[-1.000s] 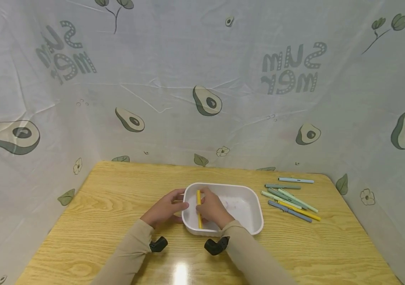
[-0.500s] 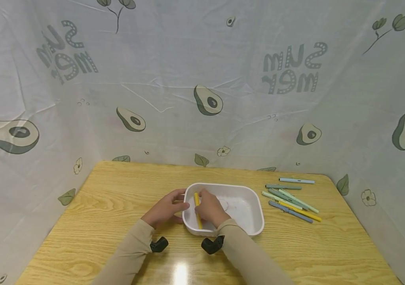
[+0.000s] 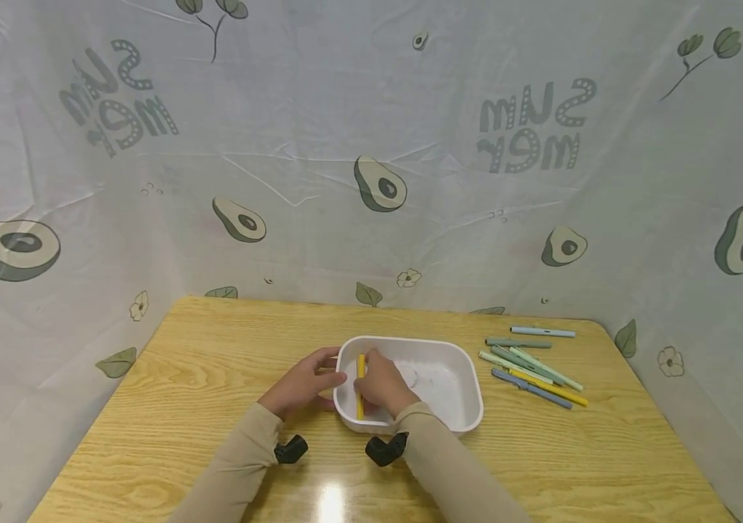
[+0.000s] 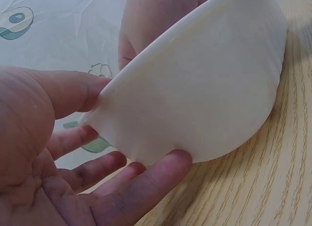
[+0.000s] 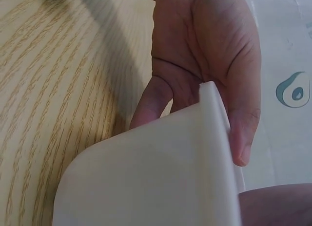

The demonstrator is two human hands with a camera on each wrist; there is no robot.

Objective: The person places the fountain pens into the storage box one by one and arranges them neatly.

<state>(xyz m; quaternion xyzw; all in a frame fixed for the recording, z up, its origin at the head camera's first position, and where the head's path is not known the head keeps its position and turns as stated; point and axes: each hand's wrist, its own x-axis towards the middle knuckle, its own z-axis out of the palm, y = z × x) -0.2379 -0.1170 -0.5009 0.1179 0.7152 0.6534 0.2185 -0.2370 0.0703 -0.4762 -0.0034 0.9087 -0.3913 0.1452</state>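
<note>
A white plastic tray (image 3: 452, 381) stands on the table in the head view. My left hand (image 3: 299, 381) grips its left end, thumb over the rim and fingers spread along the outside wall. In the left wrist view, that thumb (image 4: 80, 92) presses on the rim. Inside the tray, my right hand (image 3: 386, 383) pinches a yellow pen (image 3: 361, 365), which lies lengthwise near the left wall. The right fingertips are mostly hidden behind the hand. Only part of my right hand (image 5: 280, 206) shows past the rim in the right wrist view.
Right of the tray lie several loose pens: a light blue one (image 3: 543, 332) at the back, a grey-green one (image 3: 518, 342), another yellow one (image 3: 561, 393) and a blue one (image 3: 534, 390), some crossing. A patterned curtain (image 3: 319, 254) hangs behind the wooden table (image 3: 214, 349).
My right hand has moved a little left with the yellow pen, closer to the tray's left wall. The pen tilted, then straightened. My left hand has stayed on the tray.
</note>
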